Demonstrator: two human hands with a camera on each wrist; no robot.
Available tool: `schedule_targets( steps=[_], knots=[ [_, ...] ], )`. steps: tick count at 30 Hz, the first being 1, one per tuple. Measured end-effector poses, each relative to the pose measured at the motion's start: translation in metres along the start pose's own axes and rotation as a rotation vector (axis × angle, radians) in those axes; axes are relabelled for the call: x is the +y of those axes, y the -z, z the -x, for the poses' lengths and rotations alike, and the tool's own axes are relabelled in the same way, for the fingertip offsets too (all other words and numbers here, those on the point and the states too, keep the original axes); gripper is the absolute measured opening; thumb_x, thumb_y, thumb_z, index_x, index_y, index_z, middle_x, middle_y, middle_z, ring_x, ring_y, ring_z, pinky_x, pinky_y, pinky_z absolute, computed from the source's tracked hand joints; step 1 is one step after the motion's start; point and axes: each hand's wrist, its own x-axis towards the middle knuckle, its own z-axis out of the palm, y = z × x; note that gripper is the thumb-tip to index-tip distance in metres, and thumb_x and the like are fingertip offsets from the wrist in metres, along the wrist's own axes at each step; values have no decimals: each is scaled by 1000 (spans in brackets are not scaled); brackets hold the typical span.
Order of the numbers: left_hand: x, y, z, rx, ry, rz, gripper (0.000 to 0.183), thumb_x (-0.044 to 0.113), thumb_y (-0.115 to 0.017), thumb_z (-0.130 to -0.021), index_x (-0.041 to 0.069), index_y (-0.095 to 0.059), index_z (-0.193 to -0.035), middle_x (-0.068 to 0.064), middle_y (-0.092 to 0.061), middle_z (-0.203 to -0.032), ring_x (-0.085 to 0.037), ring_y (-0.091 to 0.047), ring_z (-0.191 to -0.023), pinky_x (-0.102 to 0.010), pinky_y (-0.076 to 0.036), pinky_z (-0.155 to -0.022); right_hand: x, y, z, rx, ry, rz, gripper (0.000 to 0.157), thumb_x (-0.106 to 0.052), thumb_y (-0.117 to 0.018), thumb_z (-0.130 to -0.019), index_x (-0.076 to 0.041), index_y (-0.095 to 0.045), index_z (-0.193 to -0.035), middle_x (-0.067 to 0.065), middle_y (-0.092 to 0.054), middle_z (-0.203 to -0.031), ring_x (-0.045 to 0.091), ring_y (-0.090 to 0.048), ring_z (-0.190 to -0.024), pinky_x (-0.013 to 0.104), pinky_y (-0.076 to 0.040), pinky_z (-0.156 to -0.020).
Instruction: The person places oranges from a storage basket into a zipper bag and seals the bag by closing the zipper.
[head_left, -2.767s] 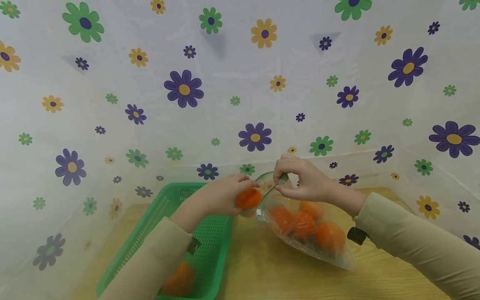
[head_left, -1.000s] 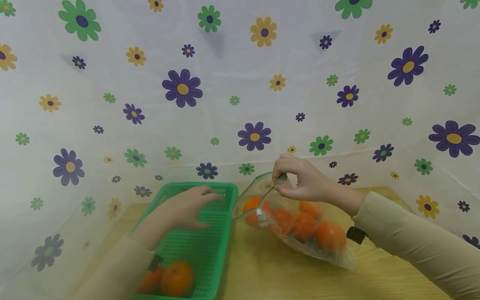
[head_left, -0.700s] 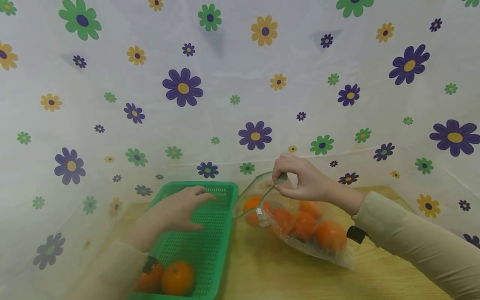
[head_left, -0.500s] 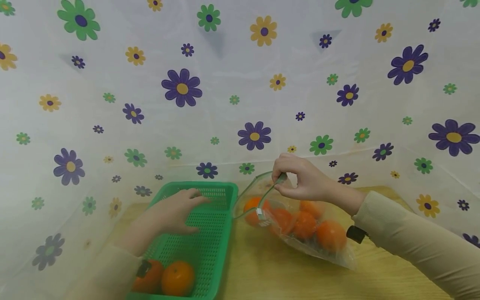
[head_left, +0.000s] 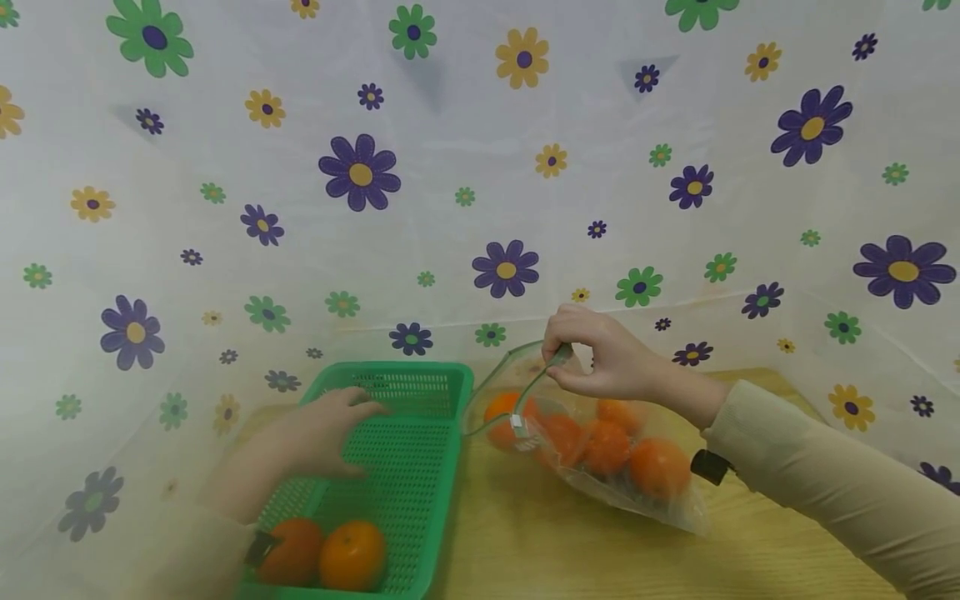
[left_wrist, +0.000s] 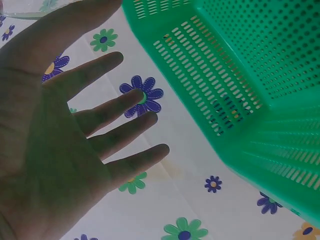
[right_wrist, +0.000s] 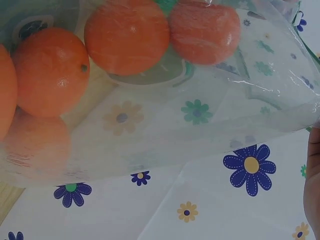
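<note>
My right hand (head_left: pixel 603 354) pinches the green-edged rim of a clear zip bag (head_left: pixel 645 508) and holds its mouth apart. Several oranges (head_left: pixel 660 468) lie inside the bag, one of them near its mouth; the right wrist view shows oranges (right_wrist: pixel 127 37) through the plastic. My left hand (head_left: pixel 311 437), with nothing in it, hovers over the left side of a green plastic basket (head_left: pixel 450 500). Its fingers are spread and straight in the left wrist view, beside the basket wall (left_wrist: pixel 200 75). Two oranges (head_left: pixel 352 556) rest at the basket's near end, one partly behind the left wrist strap.
The basket stands on a wooden table (head_left: pixel 525 550), left of the bag. A white curtain with printed flowers (head_left: pixel 450 233) hangs behind and along both sides. A white slider (head_left: pixel 516 422) sits on the bag's rim.
My left hand let go of an orange at the bag's mouth, then drew back left and toward me over the basket. That orange now lies inside the bag. My right hand has stayed in place.
</note>
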Motion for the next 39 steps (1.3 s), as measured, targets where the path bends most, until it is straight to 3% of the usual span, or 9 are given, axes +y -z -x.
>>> schedule_targets(
  steps=[14,22,31,39],
  knots=[
    [-18,-16,23,-1,32,22,91,27,-100,-59,12,-64,-142,-27,-57,-142,-44,-63,-120,-58,-63,-87,1,0,0,-13,-11,2,19,4,-74,-83,-13,-68,-90,-2,-59,-81,13,-48,-82,23,-41,-73],
    [-29,-26,34,-37,63,46,96,23,-100,-55,14,-62,-143,-27,-55,-147,-49,-60,-126,-63,-61,-90,0,0,0,-14,-6,-2,19,4,-74,-82,-12,-67,-90,-2,-58,-80,14,-48,-82,23,-41,-73],
    [-33,-33,45,-97,117,71,94,25,-100,-54,13,-64,-140,-21,-59,-133,-36,-66,-109,-53,-64,-77,1,2,2,-16,-15,3,19,4,-74,-83,-13,-67,-90,-2,-58,-80,13,-48,-82,23,-39,-73],
    [-38,-47,53,-112,113,76,90,12,-98,-48,14,-67,-132,-24,-59,-131,-44,-64,-112,-62,-63,-81,1,3,3,-12,-18,4,19,4,-74,-83,-13,-67,-90,-2,-58,-80,13,-48,-82,23,-39,-72]
  ],
)
